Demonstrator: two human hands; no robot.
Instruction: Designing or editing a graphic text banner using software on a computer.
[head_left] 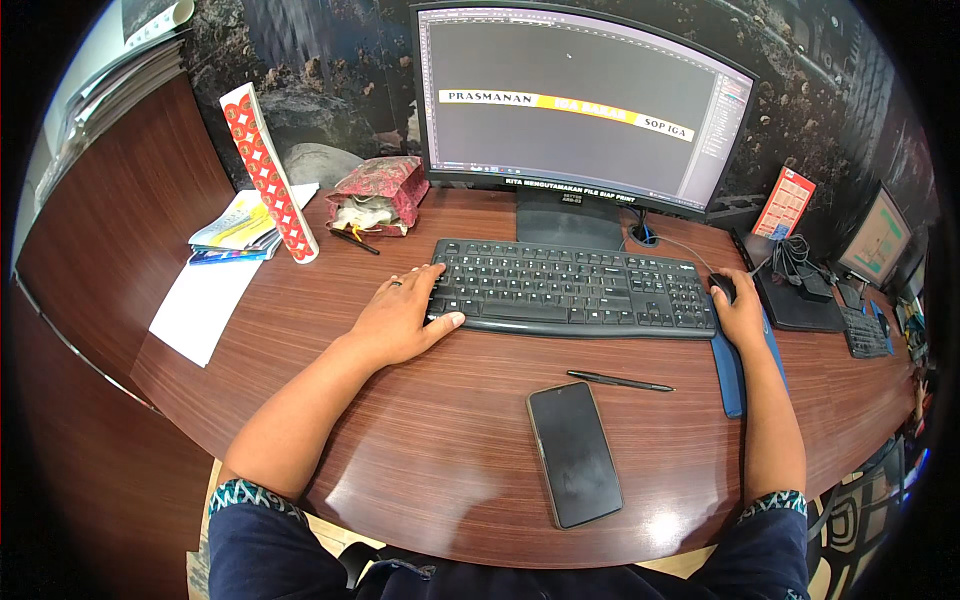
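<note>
My left hand (402,315) rests at the left end of a black keyboard (575,287), fingers stretched out, with the thumb by the lower left keys. A ring circles one of its fingers. On the right, my right hand (738,308) is wrapped over a black computer mouse (722,288), which stands on a blue mouse pad (729,375) beside the keyboard. Behind the keyboard stands a wide monitor (580,65), showing a design window with a long white and orange banner on a dark background.
Toward the front edge of the wooden desk (430,450) lie a dark-screened phone (575,455) and a black pen (620,380). A red patterned box (268,172), papers (205,305) and a red bag (385,190) stand left. Cables (795,260) and a second monitor (875,240) are right.
</note>
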